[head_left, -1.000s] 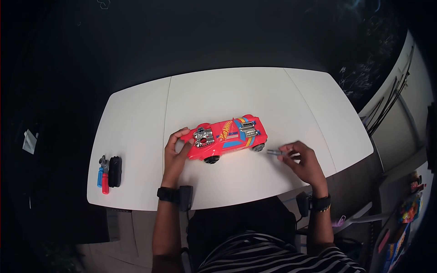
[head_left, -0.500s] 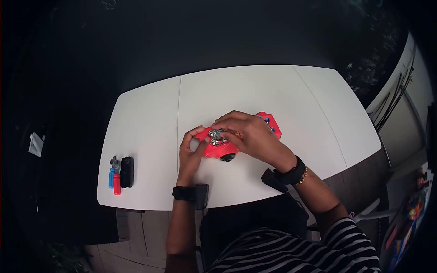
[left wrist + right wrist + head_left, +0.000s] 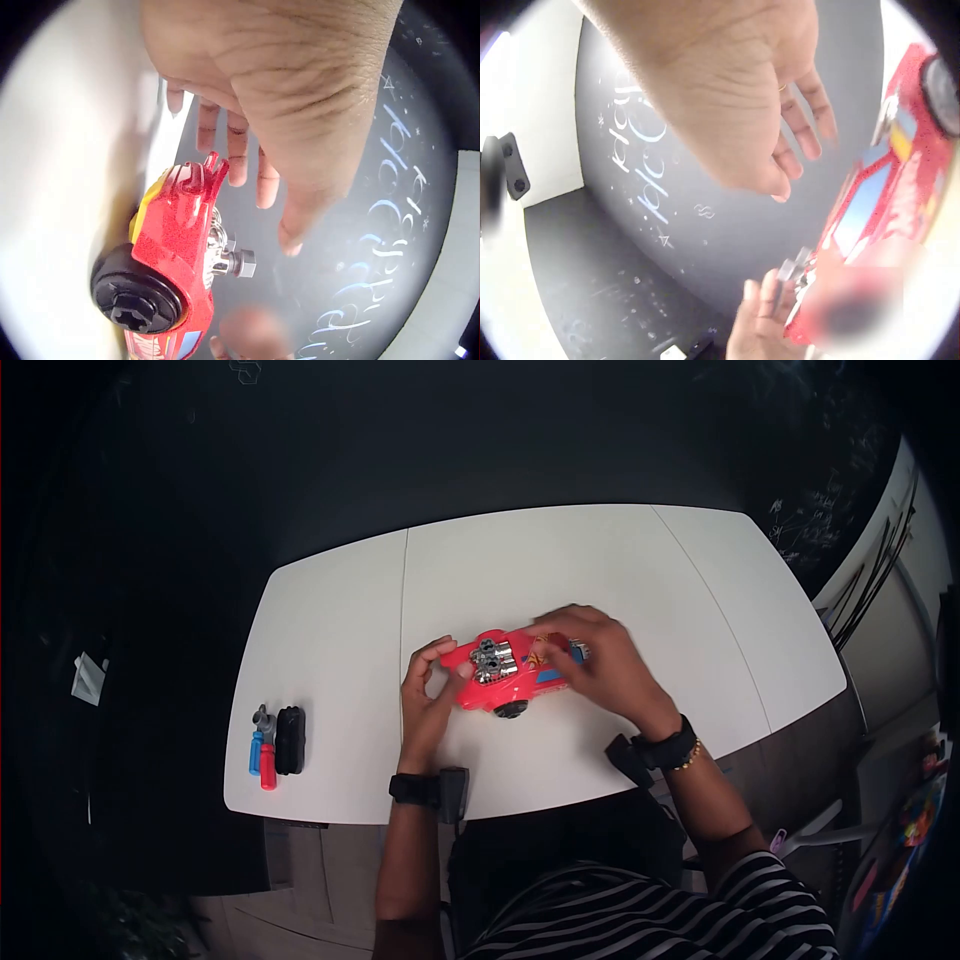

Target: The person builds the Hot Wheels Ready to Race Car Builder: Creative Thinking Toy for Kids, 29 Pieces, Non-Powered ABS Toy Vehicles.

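A red toy car [image 3: 510, 685] lies on the white table, its silver engine [image 3: 490, 658] facing up. Around the car's nose, at its left end, my left hand [image 3: 425, 710] spreads its thumb and fingers; in the left wrist view they look apart from the car [image 3: 176, 240]. Grey hex bolts [image 3: 244, 263] stick up from the engine. Over the rear half of the car is my right hand [image 3: 605, 675], its fingers loosely bent and holding nothing; the right wrist view shows this hand [image 3: 742, 97] beside the car [image 3: 877, 195].
Left on the table [image 3: 330, 610] are a red-handled tool [image 3: 268, 768], a blue-handled tool [image 3: 255, 753] and a black object [image 3: 290, 740]. A dark board with chalk marks stands behind the table. Colourful items lie at the lower right, off the table.
My right hand brought a grey piece from the car's right side to the engine, let it go there and drew back rightward. My left hand has stayed by the nose.
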Demonstrator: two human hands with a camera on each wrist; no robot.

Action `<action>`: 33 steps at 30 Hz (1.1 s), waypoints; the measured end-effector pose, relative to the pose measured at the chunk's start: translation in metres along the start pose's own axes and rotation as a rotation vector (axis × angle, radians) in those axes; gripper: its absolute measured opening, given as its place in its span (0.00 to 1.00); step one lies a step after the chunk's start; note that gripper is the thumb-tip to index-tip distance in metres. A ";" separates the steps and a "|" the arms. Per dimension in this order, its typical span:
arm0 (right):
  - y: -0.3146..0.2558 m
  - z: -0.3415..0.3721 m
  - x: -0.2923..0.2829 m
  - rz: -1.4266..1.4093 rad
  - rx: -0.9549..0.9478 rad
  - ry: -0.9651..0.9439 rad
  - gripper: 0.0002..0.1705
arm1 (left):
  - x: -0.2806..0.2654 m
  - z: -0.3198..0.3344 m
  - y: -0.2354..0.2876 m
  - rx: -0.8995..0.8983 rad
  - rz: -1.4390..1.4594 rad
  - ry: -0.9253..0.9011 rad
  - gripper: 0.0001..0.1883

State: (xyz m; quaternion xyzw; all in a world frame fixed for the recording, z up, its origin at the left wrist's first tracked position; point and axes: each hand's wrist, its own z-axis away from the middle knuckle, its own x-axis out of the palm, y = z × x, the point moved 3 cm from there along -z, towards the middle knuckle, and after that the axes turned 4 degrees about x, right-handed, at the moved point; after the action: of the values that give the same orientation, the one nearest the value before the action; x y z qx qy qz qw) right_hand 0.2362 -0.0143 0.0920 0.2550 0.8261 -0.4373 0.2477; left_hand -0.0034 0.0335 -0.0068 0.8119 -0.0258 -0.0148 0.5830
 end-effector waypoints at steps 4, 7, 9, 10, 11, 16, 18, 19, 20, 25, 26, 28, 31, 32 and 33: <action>0.043 0.042 -0.028 0.100 0.242 0.092 0.14 | 0.004 0.003 0.007 0.191 -0.122 -0.059 0.21; 0.063 0.073 -0.040 0.190 0.323 0.151 0.19 | 0.016 0.006 0.032 0.221 -0.536 -0.046 0.23; 0.072 0.086 -0.040 0.026 0.453 0.119 0.21 | 0.024 0.006 0.041 0.214 -0.603 -0.048 0.22; 0.078 0.091 -0.037 -0.140 0.577 0.081 0.22 | 0.026 0.006 0.044 0.205 -0.669 -0.046 0.22; 0.082 0.095 -0.035 -0.147 0.574 0.082 0.22 | 0.027 0.006 0.046 0.207 -0.677 -0.044 0.22; 0.091 0.101 -0.035 -0.296 0.526 0.106 0.22 | 0.028 0.013 0.051 0.205 -0.766 -0.088 0.20; 0.095 0.102 -0.033 -0.334 0.505 0.109 0.22 | 0.028 0.016 0.050 0.226 -0.782 -0.080 0.21; 0.097 0.103 -0.031 -0.366 0.488 0.117 0.22 | 0.029 0.017 0.050 0.248 -0.792 -0.078 0.22; 0.098 0.103 -0.032 -0.370 0.486 0.116 0.22 | 0.030 0.018 0.051 0.248 -0.797 -0.077 0.22; 0.101 0.105 -0.033 -0.382 0.494 0.079 0.23 | 0.040 0.019 0.060 0.184 -0.706 -0.004 0.18; 0.102 0.105 -0.033 -0.387 0.494 0.081 0.23 | 0.041 0.018 0.061 0.185 -0.711 -0.007 0.18; 0.102 0.106 -0.034 -0.441 0.474 0.086 0.23 | 0.040 0.015 0.057 0.037 -0.738 0.003 0.17; 0.105 0.106 -0.031 -0.480 0.466 0.126 0.22 | 0.036 0.012 0.053 0.095 -0.638 -0.031 0.15; 0.105 0.106 -0.031 -0.480 0.468 0.129 0.22 | 0.035 0.012 0.054 0.097 -0.638 -0.034 0.15; 0.104 0.107 -0.032 -0.453 0.487 0.122 0.22 | 0.034 0.013 0.056 0.084 -0.562 -0.072 0.15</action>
State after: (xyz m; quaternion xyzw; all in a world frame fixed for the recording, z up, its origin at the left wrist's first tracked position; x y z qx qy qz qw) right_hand 0.3463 -0.0608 -0.0022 0.1422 0.7465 -0.6495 0.0263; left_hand 0.0284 0.0012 0.0418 0.8097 0.1789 -0.2034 0.5206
